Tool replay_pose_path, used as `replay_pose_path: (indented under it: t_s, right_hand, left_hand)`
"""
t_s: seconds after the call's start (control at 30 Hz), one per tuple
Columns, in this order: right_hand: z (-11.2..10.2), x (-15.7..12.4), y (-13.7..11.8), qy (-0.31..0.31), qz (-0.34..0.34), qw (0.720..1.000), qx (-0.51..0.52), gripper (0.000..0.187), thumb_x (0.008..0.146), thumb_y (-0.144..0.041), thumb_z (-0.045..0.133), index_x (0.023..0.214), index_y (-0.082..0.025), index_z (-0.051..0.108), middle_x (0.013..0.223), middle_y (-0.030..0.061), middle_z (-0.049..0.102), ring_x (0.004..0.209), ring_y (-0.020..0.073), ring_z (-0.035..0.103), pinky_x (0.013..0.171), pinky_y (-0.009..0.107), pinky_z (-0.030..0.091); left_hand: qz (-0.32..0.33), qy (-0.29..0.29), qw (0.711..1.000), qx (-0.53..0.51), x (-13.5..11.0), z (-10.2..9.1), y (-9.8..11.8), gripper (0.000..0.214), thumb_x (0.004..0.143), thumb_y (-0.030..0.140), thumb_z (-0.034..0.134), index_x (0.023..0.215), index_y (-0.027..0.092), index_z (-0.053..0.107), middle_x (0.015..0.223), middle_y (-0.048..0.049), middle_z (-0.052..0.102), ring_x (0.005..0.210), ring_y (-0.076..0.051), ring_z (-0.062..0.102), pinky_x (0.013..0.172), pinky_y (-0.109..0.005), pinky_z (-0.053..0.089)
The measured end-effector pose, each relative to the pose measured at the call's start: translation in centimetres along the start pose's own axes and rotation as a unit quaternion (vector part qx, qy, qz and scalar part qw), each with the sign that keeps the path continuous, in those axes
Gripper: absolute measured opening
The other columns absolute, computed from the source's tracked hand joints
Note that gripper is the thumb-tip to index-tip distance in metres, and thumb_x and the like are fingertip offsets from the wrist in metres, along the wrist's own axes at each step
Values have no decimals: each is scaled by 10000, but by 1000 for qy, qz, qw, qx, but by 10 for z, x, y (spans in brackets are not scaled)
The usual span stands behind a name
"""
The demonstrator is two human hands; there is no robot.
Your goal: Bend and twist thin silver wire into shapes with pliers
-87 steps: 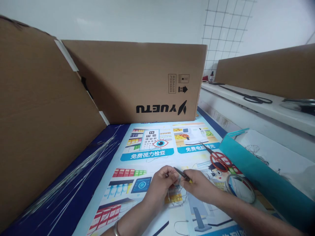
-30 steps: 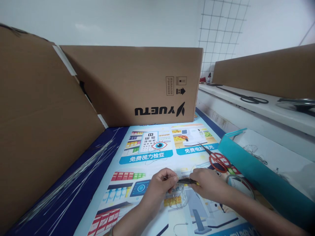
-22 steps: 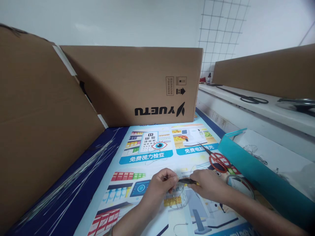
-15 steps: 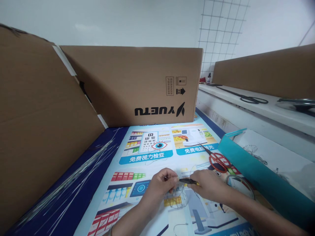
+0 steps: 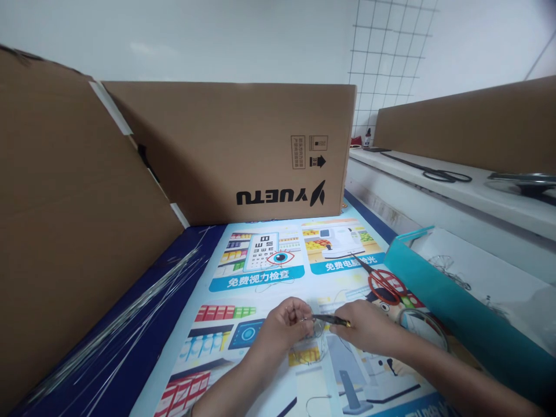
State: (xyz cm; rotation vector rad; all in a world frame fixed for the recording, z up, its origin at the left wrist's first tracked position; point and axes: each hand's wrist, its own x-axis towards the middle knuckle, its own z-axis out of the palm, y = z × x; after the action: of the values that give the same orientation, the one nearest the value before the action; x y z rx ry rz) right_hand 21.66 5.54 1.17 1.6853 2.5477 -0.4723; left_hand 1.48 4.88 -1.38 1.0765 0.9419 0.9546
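Note:
My right hand (image 5: 362, 325) is closed round the handles of dark, pointed pliers (image 5: 329, 318), whose tip points left. That tip meets the fingers of my left hand (image 5: 290, 321), which are curled in a pinch on thin wire (image 5: 319, 331). Where exactly the jaws touch the wire is too small to make out. More thin, loosely bent wire hangs or lies just below the fingers, over the printed table cover (image 5: 256, 370).
Red-handled scissors (image 5: 386, 285) and a round clear dish (image 5: 423, 327) lie right of my hands, beside a teal box (image 5: 460, 313) holding wire coils (image 5: 449, 271). Long wire strands (image 5: 130, 324) lie at left. Cardboard (image 5: 217, 150) stands behind; a white ledge (image 5: 478, 188) runs along the right.
My left fingers have loosened and drawn slightly back from the pliers' tip, so more of the tip shows. My right hand stays almost in place.

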Motion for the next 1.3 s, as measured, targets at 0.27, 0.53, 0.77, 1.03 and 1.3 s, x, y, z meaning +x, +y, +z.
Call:
replay_pose_path:
  t_s: [0.27,0.53,0.77,1.03,1.3]
  right_hand:
    - [-8,-1,-5,-24,14,999,24,321,833,-439,450,753,-188,635,672,12,617,600,128,532,474,228,188]
    - [-4,0,-3,-11,2,1000,4,316,834,-430,444,769,-190,638,713,24,639,642,149,557,482,233,195]
    - [-10,-3,-3,-24,-4,999,31,328,835,-437,427,792,-192,642,729,23,638,639,143,550,487,228,217]
    - [-3,0,0,1,-11,1000,-11,326,833,-444,434,792,-196,642,786,41,656,702,176,585,496,239,204]
    - [-6,-1,-3,-8,2,1000,-7,350,842,-459,422,786,-193,643,775,41,653,692,170,580,493,235,214]
  left_hand:
    - [-15,25,999,-16,4,2,-7,190,641,216,693,753,166,548,592,46,511,503,-75,485,492,-202,337]
    - [-23,56,998,-14,1,6,-1,191,611,223,702,721,168,556,556,59,489,459,-61,451,462,-192,302]
    - [-21,51,998,-16,3,4,-2,184,603,217,710,708,172,566,559,58,498,460,-57,442,464,-190,315]
    - [-14,58,998,-21,1,6,1,174,612,205,705,709,166,566,578,48,514,463,-53,428,471,-194,315]
    - [-15,66,997,-27,-4,9,4,157,630,209,697,655,169,547,502,64,470,471,-63,419,484,-187,306]
